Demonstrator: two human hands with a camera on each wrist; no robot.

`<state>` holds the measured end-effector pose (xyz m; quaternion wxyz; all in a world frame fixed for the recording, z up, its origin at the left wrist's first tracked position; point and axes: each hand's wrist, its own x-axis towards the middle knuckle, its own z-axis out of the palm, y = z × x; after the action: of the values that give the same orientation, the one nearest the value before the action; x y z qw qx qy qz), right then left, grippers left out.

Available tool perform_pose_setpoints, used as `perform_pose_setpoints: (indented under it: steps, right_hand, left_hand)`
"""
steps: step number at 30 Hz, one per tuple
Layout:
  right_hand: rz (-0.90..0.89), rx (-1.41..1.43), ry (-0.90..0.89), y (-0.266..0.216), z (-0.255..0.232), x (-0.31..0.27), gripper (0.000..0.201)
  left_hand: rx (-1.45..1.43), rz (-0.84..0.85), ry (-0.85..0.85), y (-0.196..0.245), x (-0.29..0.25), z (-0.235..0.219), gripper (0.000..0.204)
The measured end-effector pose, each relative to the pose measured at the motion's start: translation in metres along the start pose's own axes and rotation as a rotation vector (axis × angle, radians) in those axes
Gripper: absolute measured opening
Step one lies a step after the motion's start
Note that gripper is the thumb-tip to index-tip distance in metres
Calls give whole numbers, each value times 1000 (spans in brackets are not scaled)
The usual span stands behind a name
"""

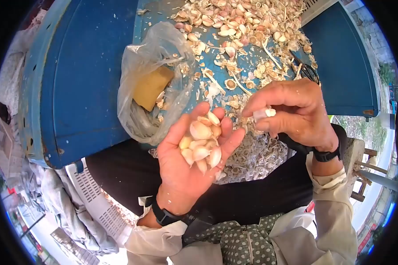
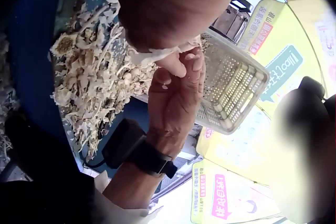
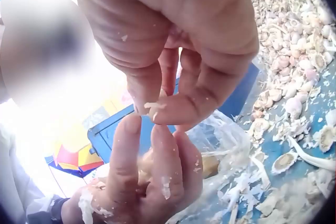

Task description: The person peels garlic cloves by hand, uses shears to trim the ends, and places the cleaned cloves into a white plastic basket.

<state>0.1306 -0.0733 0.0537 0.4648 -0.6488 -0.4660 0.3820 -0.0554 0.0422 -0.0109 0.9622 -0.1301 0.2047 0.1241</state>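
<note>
My left hand [image 1: 179, 174] is palm up, its fingers curled upward around a small heap of peeled garlic cloves [image 1: 200, 130] in the palm. Just to the right, my right hand [image 1: 298, 108] pinches a whitish garlic clove [image 1: 264, 114] between thumb and fingers. A scrap of pale skin [image 3: 154, 107] shows at its fingertips in the right wrist view, right above the left fingertips. Bits of skin cling to both hands. The cloves in the left palm are mostly hidden in the wrist views.
A clear plastic bag [image 1: 135, 117] with a yellowish-brown block [image 1: 152, 88] lies on the blue table, left of the hands. Unpeeled garlic cloves [image 1: 239, 20] heap at the back, near black-handled scissors [image 1: 311, 73]. Skins and dry stalks are strewn between. A plastic basket [image 2: 262, 77] stands beyond.
</note>
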Motion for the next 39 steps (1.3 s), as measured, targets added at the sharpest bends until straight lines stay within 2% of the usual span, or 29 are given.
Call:
perform_pose_setpoints:
  steps: [3,5,7,9,11,12,14,15,16,17,19,20,21,22,24,26,27,29,31,33,34,36,37,39]
  right_hand:
    - [-395,-157,-27,-8,-7,-21,24]
    - [-328,-132,31,-15,-22,-38,26]
    - [-273,-102,149,-26,-31,-58,28]
    - [-258,-273,181,-44,-48,-80,28]
    - [-303,-479,197,-67,-60,-104,28]
    - [-386,-622,106,-84,-69,-110,28]
    - [-455,-633,49,-98,-60,-123,22]
    - [-489,-637,20,-106,-56,-129,20]
    - [-525,-602,-78,-117,-47,-130,15]
    - [-552,-501,-211,-124,-34,-128,10]
    - [-563,-246,-440,-131,-9,-117,7]
    - [-561,-111,-481,-131,1,-116,10]
    - [-538,17,-502,-126,12,-115,14]
    - [-609,149,-372,-115,33,-124,9]
    - [-685,293,-247,-103,65,-134,9]
    - [-695,583,-205,-96,79,-135,12]
    - [-704,682,-188,-93,84,-132,13]
    - [-944,642,-80,-86,88,-114,13]
    - [-1171,571,42,-82,85,-100,14]
    - [-1286,534,111,-83,76,-101,14]
    - [-1120,563,76,-89,68,-107,13]
    - [-952,593,43,-86,56,-108,12]
    - [-1004,485,54,-82,52,-104,12]
    - [-1066,389,64,-70,41,-89,12]
  left_hand:
    - [-191,47,-239,22,-78,-3,32]
    - [-281,247,-326,42,-135,-13,33]
    - [-328,487,-262,69,-189,-25,35]
    - [-227,761,-202,110,-239,-62,36]
    - [28,1151,75,173,-290,-135,38]
    - [78,1248,350,183,-290,-144,42]
    - [284,1065,881,196,-296,-175,60]
    - [485,956,1075,216,-321,-215,73]
    - [847,1052,1222,196,-309,-219,79]
    - [737,1003,1243,186,-305,-211,73]
    - [719,1108,1014,187,-294,-217,62]
    - [682,1119,865,174,-279,-197,43]
    - [683,1113,854,161,-266,-177,43]
    - [698,1086,733,146,-254,-157,40]
    - [729,1037,512,116,-239,-118,34]
    - [757,975,299,81,-216,-81,30]
    - [767,982,301,62,-202,-60,30]
    - [903,822,117,25,-170,-21,21]
    - [962,713,68,-2,-140,5,22]
    - [951,459,-95,-15,-114,23,24]
    - [940,325,-142,-20,-101,33,25]
    - [917,85,-198,-26,-76,49,28]
    - [920,84,-195,-28,-63,55,28]
    - [955,-185,-244,-28,-40,67,40]
